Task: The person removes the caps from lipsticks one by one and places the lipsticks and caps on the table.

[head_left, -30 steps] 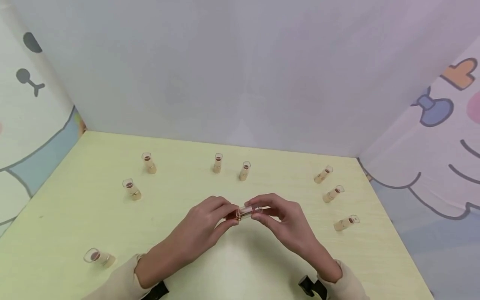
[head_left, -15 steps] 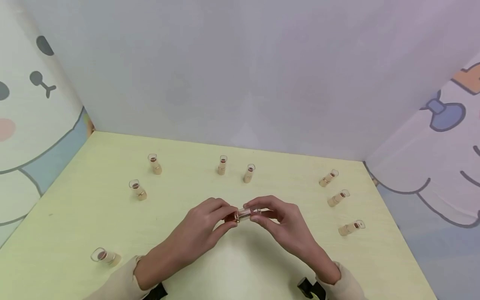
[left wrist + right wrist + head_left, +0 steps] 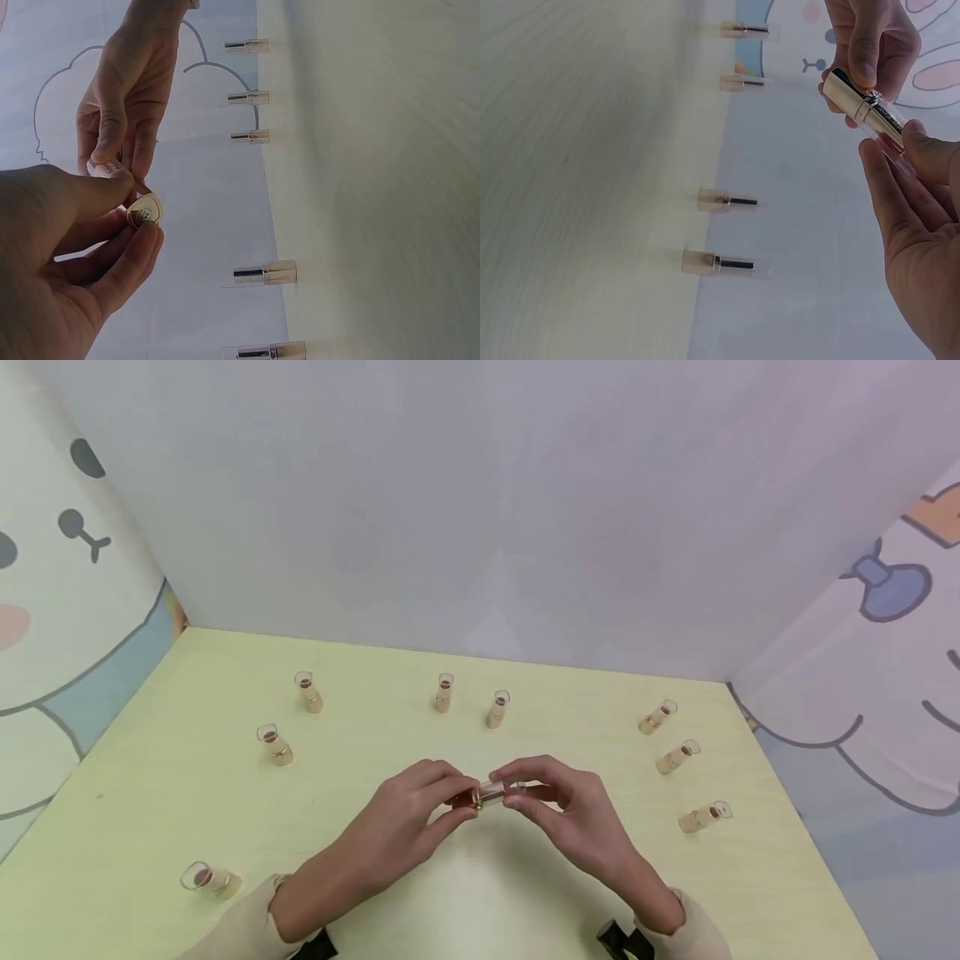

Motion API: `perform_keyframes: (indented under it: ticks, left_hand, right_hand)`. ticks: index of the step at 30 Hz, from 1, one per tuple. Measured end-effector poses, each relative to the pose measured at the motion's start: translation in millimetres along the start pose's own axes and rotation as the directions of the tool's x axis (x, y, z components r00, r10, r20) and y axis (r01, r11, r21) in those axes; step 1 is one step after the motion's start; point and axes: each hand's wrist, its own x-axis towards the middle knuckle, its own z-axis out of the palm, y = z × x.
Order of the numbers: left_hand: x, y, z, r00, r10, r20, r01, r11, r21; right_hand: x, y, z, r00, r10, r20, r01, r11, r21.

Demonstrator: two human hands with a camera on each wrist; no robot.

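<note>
Over the middle of the table, both hands hold one lipstick (image 3: 491, 792) between them, lying roughly sideways. My left hand (image 3: 408, 806) grips its shiny gold base (image 3: 845, 90) between thumb and fingers; the base's round end with a small label (image 3: 146, 213) shows in the left wrist view. At the other end, my right hand (image 3: 573, 810) pinches the clear cap (image 3: 900, 161) with thumb and fingertips. A reddish bullet shows through the cap, which sits over the tube. Parts of the base and cap are hidden behind the fingers.
More capped lipsticks stand upright on the pale yellow table (image 3: 360, 843): three at the left, including a near one (image 3: 212, 881), two at the back middle (image 3: 444, 693), and three at the right (image 3: 677, 757). A plain cloth wall (image 3: 480, 510) rises behind, with cartoon-printed sides.
The head view has shifted slightly, so the standing lipsticks appear a little further right. Both hands keep the same hold on the lipstick, with hardly any movement.
</note>
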Motion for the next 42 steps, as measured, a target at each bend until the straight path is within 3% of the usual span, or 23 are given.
perform_keyframes:
  ticks: [14,28,37,42]
  left_hand:
    - [1.1,3.5,5.0,0.999,0.007,-0.031,-0.006,0.999,0.047]
    - [-1.3,1.6,1.5,0.997,0.07,0.01,-0.071,0.997,0.034]
    - [-7.1,-0.8,0.2,0.996,0.015,-0.084,-0.013,1.0,0.025]
    - [-14.6,-6.9,-3.5,0.996,-0.005,-0.091,0.008,0.999,0.035]
  right_hand:
    - [-3.5,0.3,0.0,1.0,-0.005,-0.027,0.005,1.0,-0.01]
    - [-6.9,-0.4,-3.4,1.0,0.019,0.009,-0.019,0.999,0.034]
    - [-7.2,1.1,-9.4,0.993,-0.03,-0.111,0.031,0.999,0.014]
    - [-8.2,-1.9,-17.3,0.992,0.008,-0.125,-0.005,1.0,0.023]
